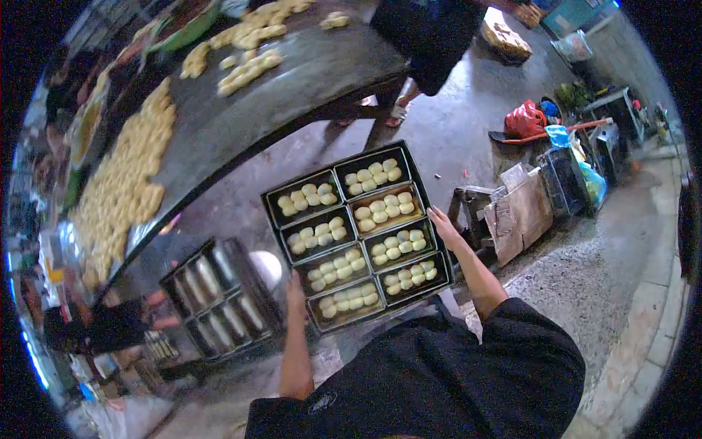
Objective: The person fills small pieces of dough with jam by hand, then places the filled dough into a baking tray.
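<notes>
A dark metal loaf-pan set (356, 233) with two columns of compartments is held up in front of me. Pale round dough balls (398, 247) sit in clusters inside its compartments. My left hand (295, 291) grips the pan set's lower left side, fingers partly hidden by the rim. On the opposite side, my right hand (444, 230) is closed around the edge. A second pan set (241, 282), blurred, lies to the left of my left hand with long pale shapes in its compartments.
A long dark table (219, 124) at upper left carries many dough pieces (128, 194). Another person in dark clothing (424, 36) stands at its far end; a blurred person (95, 329) is at left. Cardboard (521, 216), a red bag (525, 119) and crates line the right side.
</notes>
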`<action>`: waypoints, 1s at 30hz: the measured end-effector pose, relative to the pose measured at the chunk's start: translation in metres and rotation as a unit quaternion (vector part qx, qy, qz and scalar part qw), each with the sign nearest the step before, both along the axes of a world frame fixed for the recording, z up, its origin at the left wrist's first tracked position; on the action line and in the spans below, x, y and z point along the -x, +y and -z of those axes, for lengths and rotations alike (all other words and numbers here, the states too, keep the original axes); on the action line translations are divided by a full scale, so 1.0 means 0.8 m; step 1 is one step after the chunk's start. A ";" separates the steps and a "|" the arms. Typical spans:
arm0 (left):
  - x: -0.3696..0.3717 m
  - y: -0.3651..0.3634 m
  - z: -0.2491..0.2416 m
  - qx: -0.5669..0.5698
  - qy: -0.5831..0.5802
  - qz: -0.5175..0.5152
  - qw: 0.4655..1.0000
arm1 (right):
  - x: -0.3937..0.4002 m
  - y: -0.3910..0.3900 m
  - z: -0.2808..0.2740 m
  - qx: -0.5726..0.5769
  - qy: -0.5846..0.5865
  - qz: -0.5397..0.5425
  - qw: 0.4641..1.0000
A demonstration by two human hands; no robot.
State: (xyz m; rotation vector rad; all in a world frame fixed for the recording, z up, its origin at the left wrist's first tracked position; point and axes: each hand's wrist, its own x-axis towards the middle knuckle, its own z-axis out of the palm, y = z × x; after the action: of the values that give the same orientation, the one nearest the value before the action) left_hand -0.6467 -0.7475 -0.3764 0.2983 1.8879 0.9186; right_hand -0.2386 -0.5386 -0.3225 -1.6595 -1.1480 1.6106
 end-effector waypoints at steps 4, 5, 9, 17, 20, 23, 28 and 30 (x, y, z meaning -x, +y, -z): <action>-0.001 -0.013 0.059 -0.119 -0.085 -0.064 0.987 | -0.042 0.027 0.100 -0.076 -0.080 -0.057 0.992; -0.014 0.002 -0.009 -0.136 -0.133 -0.060 0.980 | -0.021 0.018 0.059 -0.042 -0.029 -0.017 0.999; 0.001 -0.031 0.129 -0.114 -0.170 -0.066 0.977 | -0.027 0.020 0.043 -0.118 -0.096 -0.042 0.987; 0.046 0.035 0.035 -0.145 0.005 0.047 0.988 | -0.036 -0.008 0.096 -0.143 -0.142 0.057 0.978; 0.096 0.096 0.019 -0.120 -0.065 0.147 0.980 | -0.041 -0.063 0.115 -0.122 -0.094 0.088 0.984; 0.133 0.172 0.044 -0.126 -0.027 0.248 0.960 | 0.023 -0.074 0.082 -0.145 -0.170 0.169 0.960; 0.116 0.144 0.042 -0.085 -0.040 0.251 0.963 | 0.004 -0.102 0.080 -0.124 -0.219 0.131 0.959; 0.108 0.149 0.081 -0.064 -0.012 0.276 0.959 | 0.010 -0.095 0.075 -0.132 -0.261 0.126 0.948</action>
State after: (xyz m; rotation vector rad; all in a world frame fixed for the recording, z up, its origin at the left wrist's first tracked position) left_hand -0.7333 -0.6285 -0.4414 0.8416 1.5960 0.6528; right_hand -0.2465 -0.6149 -0.3823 -2.0075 -1.2652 0.8357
